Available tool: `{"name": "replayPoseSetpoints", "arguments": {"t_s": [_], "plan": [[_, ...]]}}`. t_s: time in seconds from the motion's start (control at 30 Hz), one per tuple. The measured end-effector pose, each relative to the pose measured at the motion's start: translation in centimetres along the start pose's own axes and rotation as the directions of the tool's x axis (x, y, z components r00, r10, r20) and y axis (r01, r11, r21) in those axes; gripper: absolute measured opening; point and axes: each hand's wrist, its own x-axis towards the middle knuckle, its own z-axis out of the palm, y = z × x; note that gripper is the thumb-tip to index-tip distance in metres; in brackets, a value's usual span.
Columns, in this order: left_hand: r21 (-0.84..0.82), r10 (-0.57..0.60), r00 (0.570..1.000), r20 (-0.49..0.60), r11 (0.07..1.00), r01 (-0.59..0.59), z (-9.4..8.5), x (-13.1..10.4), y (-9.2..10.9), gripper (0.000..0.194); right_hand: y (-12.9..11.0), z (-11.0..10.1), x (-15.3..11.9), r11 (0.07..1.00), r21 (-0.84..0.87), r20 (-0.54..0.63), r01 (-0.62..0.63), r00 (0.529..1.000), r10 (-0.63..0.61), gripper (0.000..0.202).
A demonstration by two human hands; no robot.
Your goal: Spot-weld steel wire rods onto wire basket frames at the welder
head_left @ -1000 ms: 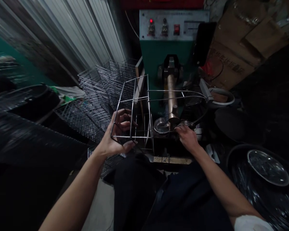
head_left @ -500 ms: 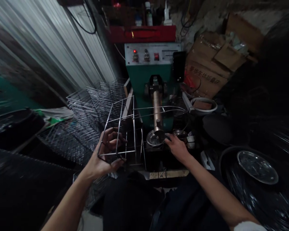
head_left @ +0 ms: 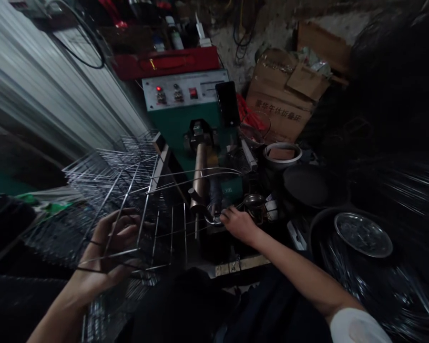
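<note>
My left hand (head_left: 110, 250) is closed around the near end of a wire rack (head_left: 139, 209), an open frame of thin metal rods. The rack tilts to the left of the machine. Its long rods reach rightward across the copper-coloured bar (head_left: 200, 171) of the green machine (head_left: 168, 114). Just right of the bar's lower end is my right hand (head_left: 238, 224), fingers pinched together. At its fingertips lies a shiny round metal dish (head_left: 212, 220), partly covered. Whatever the pinch holds is too small and dark to make out.
Many wire racks (head_left: 103, 169) are piled at the left. A small metal bowl (head_left: 254, 200) stands right of the machine, with a white basin (head_left: 283, 155) behind it. A glass-topped lid or dish (head_left: 363, 234) lies at the right. A phone (head_left: 227, 102) leans against the machine, before cardboard boxes (head_left: 279, 105).
The view has turned to the right, so the machine sits further left. My left hand and the rack have lowered and tilted left. My right hand stays near the dish.
</note>
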Motion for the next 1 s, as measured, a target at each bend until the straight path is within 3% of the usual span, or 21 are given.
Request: {"name": "replayPoseSetpoints", "arguments": {"t_s": [0.07, 0.17, 0.47, 1.0], "plan": [[-0.091, -0.084, 0.994, -0.076, 0.993, 0.077, 0.3, 0.2, 0.4, 0.087, 0.2, -0.3, 0.0, 1.0, 0.005, 0.019, 0.011, 1.0, -0.011, 0.026], [-0.173, -0.115, 0.991, -0.074, 0.98, 0.101, 0.7, 0.5, 0.8, 0.092, 0.5, -0.8, 0.2, 1.0, -0.004, 0.058, 0.02, 0.998, -0.02, 0.028], [-0.222, 0.048, 0.999, -0.005, 0.974, -0.048, 1.3, 1.1, 1.5, 0.086, 0.2, -2.3, 0.3, 0.999, -0.038, 0.187, 0.002, 0.982, 0.006, 0.032], [-0.199, 0.193, 0.981, 0.024, 0.963, -0.184, 1.6, 1.8, 1.8, 0.088, 0.1, -2.3, 0.2, 0.995, -0.097, 0.135, -0.024, 0.99, 0.037, 0.031]]}}
